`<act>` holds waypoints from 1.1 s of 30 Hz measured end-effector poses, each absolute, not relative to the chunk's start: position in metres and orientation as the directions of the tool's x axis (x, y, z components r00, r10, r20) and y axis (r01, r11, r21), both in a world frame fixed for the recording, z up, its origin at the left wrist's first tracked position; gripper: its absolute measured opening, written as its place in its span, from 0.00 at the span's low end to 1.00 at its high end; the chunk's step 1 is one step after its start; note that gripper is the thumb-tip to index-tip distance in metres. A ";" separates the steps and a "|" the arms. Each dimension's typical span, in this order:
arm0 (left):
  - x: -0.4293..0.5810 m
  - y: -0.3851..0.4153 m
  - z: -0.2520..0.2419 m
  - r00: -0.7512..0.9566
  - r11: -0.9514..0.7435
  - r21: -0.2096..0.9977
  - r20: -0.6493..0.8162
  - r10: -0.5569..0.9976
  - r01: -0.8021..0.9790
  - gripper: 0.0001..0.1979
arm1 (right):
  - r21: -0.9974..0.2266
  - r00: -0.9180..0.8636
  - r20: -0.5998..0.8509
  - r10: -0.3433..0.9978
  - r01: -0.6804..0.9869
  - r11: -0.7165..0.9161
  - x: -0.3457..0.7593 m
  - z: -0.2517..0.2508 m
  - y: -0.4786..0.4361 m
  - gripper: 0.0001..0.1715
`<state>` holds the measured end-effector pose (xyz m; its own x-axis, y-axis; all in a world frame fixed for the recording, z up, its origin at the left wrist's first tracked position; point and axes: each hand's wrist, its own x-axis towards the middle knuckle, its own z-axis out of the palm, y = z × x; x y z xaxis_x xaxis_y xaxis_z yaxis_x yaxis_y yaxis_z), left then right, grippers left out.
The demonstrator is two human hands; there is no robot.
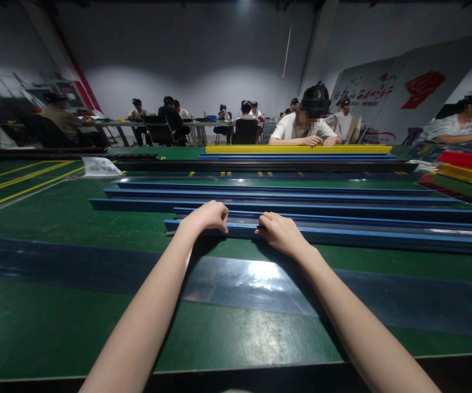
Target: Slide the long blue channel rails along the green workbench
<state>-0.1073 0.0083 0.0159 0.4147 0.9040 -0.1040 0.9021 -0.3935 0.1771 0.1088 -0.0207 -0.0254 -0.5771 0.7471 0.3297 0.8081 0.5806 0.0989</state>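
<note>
The nearest blue channel strip, a long profile with raised edges, lies sideways across the green table. My left hand is curled over its near edge close to the strip's left end, thumb and fingers drawn together there. My right hand pinches the same near edge a short way to the right. The fingertips partly hide what they grip. Between the hands a bare stretch of the channel shows. Just beyond lie several more blue channel strips, roughly parallel.
A clear plastic sheet strip lies on the green table under my forearms. Farther back are black strips, a yellow strip and a crumpled clear bag. Red and yellow trays stand right. A person leans over the far side.
</note>
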 end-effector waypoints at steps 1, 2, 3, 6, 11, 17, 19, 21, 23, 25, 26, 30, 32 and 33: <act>-0.107 0.008 0.016 0.416 -0.395 0.176 -0.102 0.904 0.901 0.09 | 0.099 -0.575 0.328 0.750 0.810 0.578 0.109 -0.025 -0.021 0.07; -0.107 0.008 0.016 0.418 -0.398 0.175 -0.099 0.903 0.901 0.09 | 0.098 -0.571 0.327 0.753 0.813 0.575 0.109 -0.025 -0.021 0.07; -0.107 0.008 0.016 0.419 -0.400 0.171 -0.096 0.903 0.900 0.09 | 0.095 -0.568 0.326 0.756 0.815 0.571 0.109 -0.025 -0.021 0.07; -0.107 0.008 0.016 0.417 -0.401 0.158 -0.087 0.905 0.902 0.09 | 0.083 -0.560 0.318 0.765 0.821 0.566 0.108 -0.023 -0.022 0.07; -0.107 0.009 0.016 0.422 -0.408 0.150 -0.076 0.904 0.901 0.09 | 0.051 -0.548 0.293 0.783 0.827 0.559 0.109 -0.022 -0.023 0.08; -0.107 0.009 0.016 0.411 -0.396 0.157 -0.080 0.908 0.905 0.09 | 0.037 -0.540 0.295 0.788 0.830 0.556 0.109 -0.022 -0.024 0.08; -0.107 0.008 0.016 0.409 -0.393 0.161 -0.084 0.909 0.905 0.09 | 0.038 -0.538 0.295 0.789 0.832 0.553 0.109 -0.022 -0.024 0.08; -0.106 0.007 0.017 0.406 -0.387 0.167 -0.098 0.909 0.907 0.09 | 0.041 -0.536 0.294 0.791 0.834 0.550 0.109 -0.022 -0.024 0.08; -0.106 0.007 0.016 0.402 -0.379 0.178 -0.124 0.907 0.908 0.09 | 0.041 -0.532 0.297 0.793 0.837 0.546 0.109 -0.022 -0.024 0.09; -0.107 0.007 0.016 0.394 -0.365 0.193 -0.147 0.907 0.911 0.09 | 0.032 -0.525 0.303 0.796 0.840 0.542 0.109 -0.022 -0.024 0.09; -0.107 0.007 0.015 0.390 -0.358 0.199 -0.154 0.908 0.912 0.09 | 0.025 -0.520 0.306 0.798 0.842 0.539 0.110 -0.022 -0.023 0.09; -0.109 0.009 0.012 0.389 -0.355 0.206 -0.162 0.907 0.912 0.09 | 0.005 -0.502 0.314 0.806 0.850 0.527 0.111 -0.022 -0.023 0.11; -0.109 0.010 0.011 0.388 -0.355 0.198 -0.169 0.906 0.914 0.10 | -0.001 -0.498 0.312 0.809 0.851 0.525 0.111 -0.022 -0.022 0.11; -0.109 0.010 0.011 0.384 -0.352 0.190 -0.175 0.907 0.917 0.10 | -0.009 -0.497 0.305 0.813 0.852 0.524 0.111 -0.022 -0.022 0.11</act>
